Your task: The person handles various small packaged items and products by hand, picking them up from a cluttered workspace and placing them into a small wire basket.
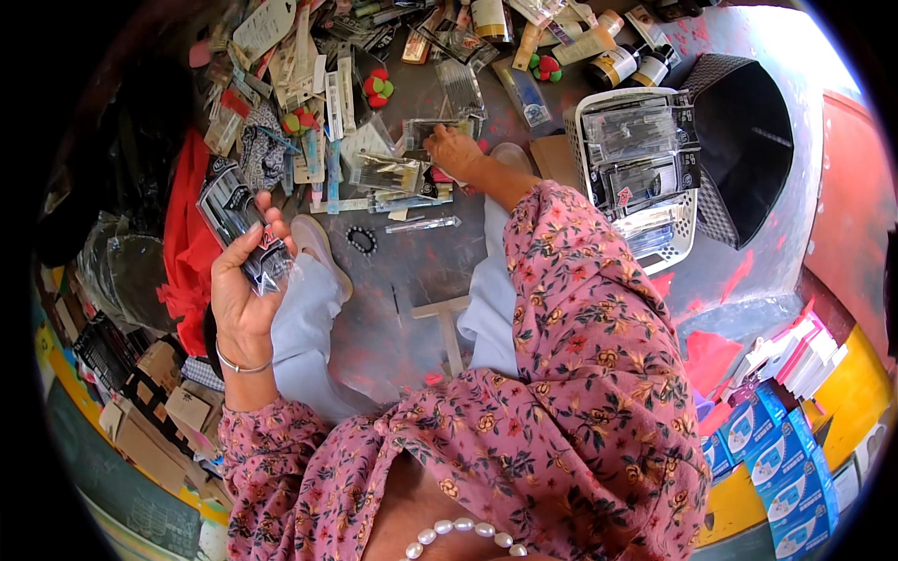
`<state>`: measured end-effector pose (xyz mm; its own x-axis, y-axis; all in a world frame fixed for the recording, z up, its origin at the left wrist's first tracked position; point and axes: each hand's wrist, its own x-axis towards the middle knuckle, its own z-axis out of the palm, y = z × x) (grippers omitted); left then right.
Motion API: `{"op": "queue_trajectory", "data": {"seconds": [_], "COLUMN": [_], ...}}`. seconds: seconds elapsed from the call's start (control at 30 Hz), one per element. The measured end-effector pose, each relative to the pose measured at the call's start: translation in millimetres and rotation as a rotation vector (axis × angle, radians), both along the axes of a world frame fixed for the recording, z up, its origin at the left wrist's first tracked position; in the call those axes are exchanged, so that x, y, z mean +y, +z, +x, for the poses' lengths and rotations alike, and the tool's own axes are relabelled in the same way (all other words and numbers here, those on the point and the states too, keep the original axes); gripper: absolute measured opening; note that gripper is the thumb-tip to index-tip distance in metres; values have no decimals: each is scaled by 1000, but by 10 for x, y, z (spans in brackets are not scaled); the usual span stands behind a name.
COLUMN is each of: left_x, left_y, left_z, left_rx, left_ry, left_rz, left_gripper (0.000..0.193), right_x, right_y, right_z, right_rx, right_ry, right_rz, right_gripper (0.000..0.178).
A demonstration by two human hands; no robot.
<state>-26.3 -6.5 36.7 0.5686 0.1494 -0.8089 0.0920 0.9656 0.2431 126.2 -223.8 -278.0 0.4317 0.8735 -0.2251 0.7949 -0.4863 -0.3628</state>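
Head view, left to right: at the left edge lie a red cloth [187,245] and flattened cardboard boxes [164,407]. Next comes the left hand [241,290], raised on a bent forearm with a thin bangle [239,366] at the wrist, palm turned toward the person. Its fingers curl around a small stack of clear packets with dark cards [236,217], the thumb pressed along the near side, so the stack stands tilted above the left knee. Judging by this, the step in hand is gathering like packets from the spread on the floor into that held stack.

Toward the middle, a loose black bead bracelet [362,240] and a narrow clear packet [423,224] lie on the grey floor [412,271] between the knees. Beyond them the right hand [456,151] stretches forward on a nearly straight arm in a pink floral sleeve [571,280], back of the hand up, fingers bent down onto a clear packet [432,129] among the scattered ones; whether they pinch it or only touch it cannot be told. The next move seems to call for a clean pinch on one packet alone, lifted without dragging its neighbours.

Further right stands a white plastic basket [687,229] holding more packets, a dark mesh basket [744,140] beside it, and blue boxes [781,467] at the lower right.
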Motion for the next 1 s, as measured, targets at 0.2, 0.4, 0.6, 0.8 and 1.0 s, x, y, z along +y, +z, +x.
{"op": "queue_trajectory", "data": {"seconds": [0.2,0.4,0.6,0.8,1.0], "left_x": [-41,-43,-37,-30,-118], "left_y": [50,20,4,-24,-7], "left_z": [0,-12,-21,-46,3], "left_rx": [18,26,26,17,-43], "left_ry": [-4,-3,11,0,-16], "left_rz": [63,46,48,48,154], "left_gripper": [38,37,37,37,43], "right_x": [137,-50,200,-6,81], "right_y": [437,195,137,146,745], "right_z": [375,781,777,862,843], "right_rx": [322,73,97,-237,-42], "right_ry": [-444,-964,-1037,-643,-507], "right_rz": [-106,-133,-225,-119,137], "right_gripper": [38,59,47,27,14]}}
